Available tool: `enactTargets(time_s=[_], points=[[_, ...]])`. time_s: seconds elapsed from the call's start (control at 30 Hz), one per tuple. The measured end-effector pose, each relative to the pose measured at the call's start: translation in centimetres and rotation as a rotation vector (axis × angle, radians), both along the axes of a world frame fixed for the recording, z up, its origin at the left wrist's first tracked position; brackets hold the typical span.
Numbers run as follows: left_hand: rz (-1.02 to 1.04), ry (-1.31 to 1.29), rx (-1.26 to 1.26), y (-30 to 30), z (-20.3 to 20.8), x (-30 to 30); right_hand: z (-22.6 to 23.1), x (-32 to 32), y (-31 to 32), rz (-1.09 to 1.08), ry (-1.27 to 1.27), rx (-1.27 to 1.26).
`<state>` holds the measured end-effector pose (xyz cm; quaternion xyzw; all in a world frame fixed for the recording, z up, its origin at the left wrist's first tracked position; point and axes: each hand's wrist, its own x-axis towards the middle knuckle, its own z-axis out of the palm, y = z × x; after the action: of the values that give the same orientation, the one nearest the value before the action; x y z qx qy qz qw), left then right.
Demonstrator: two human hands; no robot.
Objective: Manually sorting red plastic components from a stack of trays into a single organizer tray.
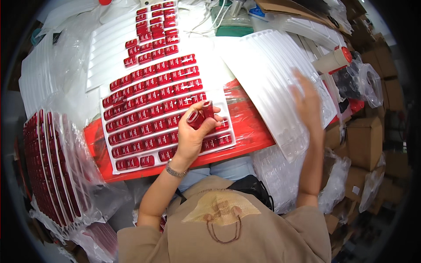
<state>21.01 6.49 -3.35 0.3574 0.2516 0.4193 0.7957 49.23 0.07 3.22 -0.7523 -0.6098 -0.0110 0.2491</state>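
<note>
My left hand (pixel 191 136) is closed round two small glossy red containers, one red container (pixel 195 119) beside another red container (pixel 207 108), their pale-rimmed ends facing up. It is above the right part of a white tray (pixel 232 136) filled with rows of similar red pieces (pixel 151 109). A few slots in the tray's nearest row hold no piece. Over a stack of white ribbed trays (pixel 272 87) on the right is my right hand (pixel 305 98), blurred by motion. Its fingers look stretched and apart, with nothing visible in them.
Red sheeting (pixel 250 120) covers the table's front part. Farther back, another white tray (pixel 112 55) is partly filled with red pieces. Filled trays (pixel 50 171) stand wrapped in plastic at left. A white cylinder with a red end (pixel 333 60) and cardboard boxes (pixel 364 138) are at right.
</note>
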Motion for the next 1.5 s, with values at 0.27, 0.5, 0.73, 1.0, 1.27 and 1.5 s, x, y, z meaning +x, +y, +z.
enactTargets(time_s=[0.27, 0.5, 0.73, 1.0, 1.27, 1.5], points=[[0.086, 0.999, 1.330, -0.5, -1.2, 1.4, -1.7, 9.1, -3.3, -0.097, -0.363, -0.192], [-0.003, 1.059, 1.297, 0.5, -1.1, 0.6, -0.5, -7.1, -0.4, 0.014, 0.810, 0.118], [0.225, 0.249, 0.377, -1.2, 1.5, -0.6, -1.6, -14.1, 2.2, 0.041, 0.485, 0.357], [0.257, 0.358, 0.388, 1.5, 1.6, -3.5, -1.5, -18.2, 6.6, 0.195, 0.338, 0.381], [0.374, 0.347, 0.409, 5.4, 2.7, -5.4, -1.1, -21.0, 12.2, 0.247, 0.360, 0.544], [0.521, 0.428, 0.347, 18.2, 1.7, -10.3, 0.7, -21.0, 13.7, 0.612, 0.976, -0.056]])
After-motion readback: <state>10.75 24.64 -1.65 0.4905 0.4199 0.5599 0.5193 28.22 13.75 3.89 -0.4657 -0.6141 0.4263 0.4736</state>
